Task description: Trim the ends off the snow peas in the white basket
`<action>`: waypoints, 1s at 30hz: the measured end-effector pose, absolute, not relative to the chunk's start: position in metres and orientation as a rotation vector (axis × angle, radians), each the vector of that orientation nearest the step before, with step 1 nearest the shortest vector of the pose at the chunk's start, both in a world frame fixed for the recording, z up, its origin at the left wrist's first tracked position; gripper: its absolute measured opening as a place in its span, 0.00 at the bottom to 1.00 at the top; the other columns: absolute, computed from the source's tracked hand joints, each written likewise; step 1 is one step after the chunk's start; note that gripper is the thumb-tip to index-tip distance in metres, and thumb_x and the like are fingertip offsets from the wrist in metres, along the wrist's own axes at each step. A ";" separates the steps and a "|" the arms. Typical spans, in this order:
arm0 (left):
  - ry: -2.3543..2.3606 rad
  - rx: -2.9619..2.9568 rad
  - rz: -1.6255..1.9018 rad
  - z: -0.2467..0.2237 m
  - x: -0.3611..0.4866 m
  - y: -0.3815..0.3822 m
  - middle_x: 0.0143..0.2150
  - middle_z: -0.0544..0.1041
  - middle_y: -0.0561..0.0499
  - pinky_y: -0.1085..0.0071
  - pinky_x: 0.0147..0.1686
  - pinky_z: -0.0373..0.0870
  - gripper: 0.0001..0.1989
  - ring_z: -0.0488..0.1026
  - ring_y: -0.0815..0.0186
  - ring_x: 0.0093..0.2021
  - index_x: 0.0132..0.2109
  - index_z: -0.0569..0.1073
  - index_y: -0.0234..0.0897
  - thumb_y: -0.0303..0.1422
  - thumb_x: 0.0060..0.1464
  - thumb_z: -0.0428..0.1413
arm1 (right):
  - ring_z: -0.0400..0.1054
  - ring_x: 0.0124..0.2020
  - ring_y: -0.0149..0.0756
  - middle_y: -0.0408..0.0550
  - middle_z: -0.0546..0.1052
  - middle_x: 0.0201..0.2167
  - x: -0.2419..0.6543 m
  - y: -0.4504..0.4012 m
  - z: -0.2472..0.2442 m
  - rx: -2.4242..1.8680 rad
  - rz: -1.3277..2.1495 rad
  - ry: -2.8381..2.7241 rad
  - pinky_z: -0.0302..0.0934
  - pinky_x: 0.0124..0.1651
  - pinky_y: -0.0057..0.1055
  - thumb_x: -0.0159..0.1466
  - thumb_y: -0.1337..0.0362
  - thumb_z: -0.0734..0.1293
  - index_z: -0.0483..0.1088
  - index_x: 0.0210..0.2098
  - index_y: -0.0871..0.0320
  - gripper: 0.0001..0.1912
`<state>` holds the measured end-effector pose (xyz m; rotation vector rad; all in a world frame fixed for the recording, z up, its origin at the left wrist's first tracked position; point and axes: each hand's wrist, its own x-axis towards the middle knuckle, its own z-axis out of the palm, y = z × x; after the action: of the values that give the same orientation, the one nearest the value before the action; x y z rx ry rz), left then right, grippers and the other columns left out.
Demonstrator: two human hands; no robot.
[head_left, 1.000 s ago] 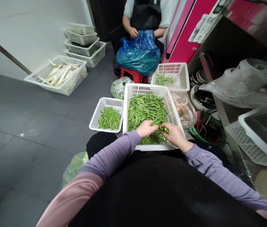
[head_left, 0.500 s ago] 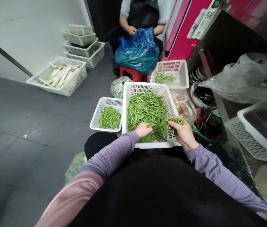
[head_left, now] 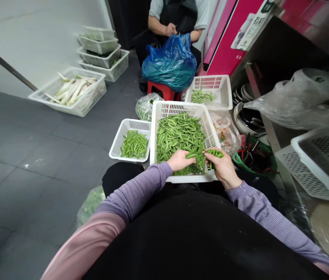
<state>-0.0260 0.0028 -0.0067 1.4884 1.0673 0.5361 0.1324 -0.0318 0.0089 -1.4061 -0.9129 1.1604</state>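
Just above the basket's (head_left: 189, 179) near edge, the right hand (head_left: 224, 166) clutches pods (head_left: 215, 153); narrowly apart, left hand's (head_left: 178, 160) grip I cannot tell.

- We look from the head, forward and down, over the black apron (head_left: 208, 237) this side of the grip.
- Left hand (head_left: 179, 160) and right hand (head_left: 220, 165) show near us.
- Beyond the grip, we reach a co-worker (head_left: 179, 17).

your left hand (head_left: 180, 160) and right hand (head_left: 223, 167) are over the basket (head_left: 192, 179), pods (head_left: 179, 134) in it beyond them. a second basket (head_left: 137, 125) sits left of your left hand, a tub (head_left: 242, 167) right of your right; beyond both, a bag (head_left: 170, 64) rests on a stool (head_left: 168, 93).
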 end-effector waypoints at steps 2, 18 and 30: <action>1.066 1.544 0.548 -0.005 -0.029 0.003 0.22 0.71 0.55 0.76 0.31 0.63 0.10 0.65 0.73 0.25 0.29 0.74 0.29 0.30 0.46 0.51 | 0.59 0.16 0.25 0.39 0.71 0.20 0.136 -0.031 0.009 -1.420 1.148 -0.963 0.53 0.19 0.24 0.42 0.61 0.73 0.69 0.28 0.59 0.15; 0.885 1.665 0.530 0.003 -0.043 0.005 0.23 0.72 0.55 0.77 0.32 0.63 0.07 0.67 0.73 0.25 0.27 0.73 0.29 0.30 0.44 0.52 | 0.57 0.15 0.25 0.38 0.66 0.14 0.151 -0.028 0.023 -1.357 1.409 -1.087 0.51 0.18 0.24 0.42 0.61 0.73 0.69 0.30 0.59 0.17; 0.945 1.681 0.588 -0.007 -0.037 0.012 0.19 0.62 0.59 0.78 0.24 0.57 0.07 0.58 0.76 0.22 0.23 0.68 0.30 0.29 0.44 0.51 | 0.57 0.12 0.24 0.39 0.66 0.11 0.126 -0.011 0.000 -1.363 2.012 -1.285 0.50 0.15 0.21 0.44 0.64 0.72 0.67 0.24 0.62 0.11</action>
<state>-0.0374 0.0120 -0.0069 1.6815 0.9451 0.5876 0.1265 -0.0114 0.0004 -1.3625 -1.2847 2.0124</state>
